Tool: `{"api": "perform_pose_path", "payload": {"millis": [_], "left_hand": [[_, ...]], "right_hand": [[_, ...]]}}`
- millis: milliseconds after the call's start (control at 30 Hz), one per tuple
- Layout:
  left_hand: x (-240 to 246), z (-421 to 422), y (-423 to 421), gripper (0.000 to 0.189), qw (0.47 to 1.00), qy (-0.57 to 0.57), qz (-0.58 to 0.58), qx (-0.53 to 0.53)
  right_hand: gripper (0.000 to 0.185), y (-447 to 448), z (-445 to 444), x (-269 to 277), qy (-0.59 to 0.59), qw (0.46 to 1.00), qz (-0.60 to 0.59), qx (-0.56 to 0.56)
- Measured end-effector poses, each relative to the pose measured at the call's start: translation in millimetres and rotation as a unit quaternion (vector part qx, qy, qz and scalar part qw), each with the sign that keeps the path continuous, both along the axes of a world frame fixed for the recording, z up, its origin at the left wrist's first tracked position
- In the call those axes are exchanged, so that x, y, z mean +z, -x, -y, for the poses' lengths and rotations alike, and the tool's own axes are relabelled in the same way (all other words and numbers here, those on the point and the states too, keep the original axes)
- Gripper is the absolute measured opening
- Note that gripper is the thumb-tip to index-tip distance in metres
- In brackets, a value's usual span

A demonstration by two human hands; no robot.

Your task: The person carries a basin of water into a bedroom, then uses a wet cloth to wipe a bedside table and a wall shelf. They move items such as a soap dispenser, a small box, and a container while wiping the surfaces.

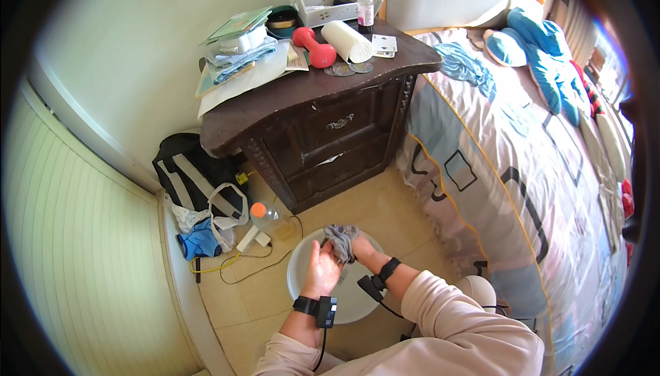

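A bunched grey cloth [341, 241] is held above a round white basin [356, 310] on the floor. My right hand [364, 248] is on the cloth, which covers its fingers. Palm up beside it, my left hand [323, 267] has its thumb spread away, and its fingers touch the near left side of the cloth. Some of those fingertips are hidden behind the fabric. Both wrists wear black straps with small devices and cables. Something small and grey shows in the basin below my hands, too unclear to name.
Left of the basin stand an orange-capped plastic bottle [271, 220] and a white power strip [252, 238] with trailing cables. Behind are a black backpack [180, 164] and a dark wooden nightstand [319, 139]. A bed [495, 180] borders the right side.
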State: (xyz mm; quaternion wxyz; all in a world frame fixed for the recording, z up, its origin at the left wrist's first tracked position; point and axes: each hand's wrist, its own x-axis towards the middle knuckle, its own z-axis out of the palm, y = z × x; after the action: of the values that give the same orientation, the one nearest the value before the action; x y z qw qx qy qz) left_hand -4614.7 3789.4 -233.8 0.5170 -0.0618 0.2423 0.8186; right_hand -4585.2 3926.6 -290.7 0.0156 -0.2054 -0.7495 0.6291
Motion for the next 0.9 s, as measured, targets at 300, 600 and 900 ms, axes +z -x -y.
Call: {"api": "perform_pose_path", "payload": {"millis": [300, 600, 900], "left_hand": [[-5, -5, -5, 0.061, 0.894, 0.300, -0.333, 0.009], [5, 6, 4, 0.047, 0.940, 0.227, -0.241, 0.087], [14, 37, 1, 0.041, 0.944, 0.247, -0.214, 0.043]], "right_hand": [[0.049, -18, 42, 45, 0.391, 0.907, -0.001, -0.157], [0.028, 3, -56, 70, 0.437, 0.836, -0.194, -0.268], [0.032, 58, -274, 211, 0.233, 0.745, -0.390, -0.488]]}}
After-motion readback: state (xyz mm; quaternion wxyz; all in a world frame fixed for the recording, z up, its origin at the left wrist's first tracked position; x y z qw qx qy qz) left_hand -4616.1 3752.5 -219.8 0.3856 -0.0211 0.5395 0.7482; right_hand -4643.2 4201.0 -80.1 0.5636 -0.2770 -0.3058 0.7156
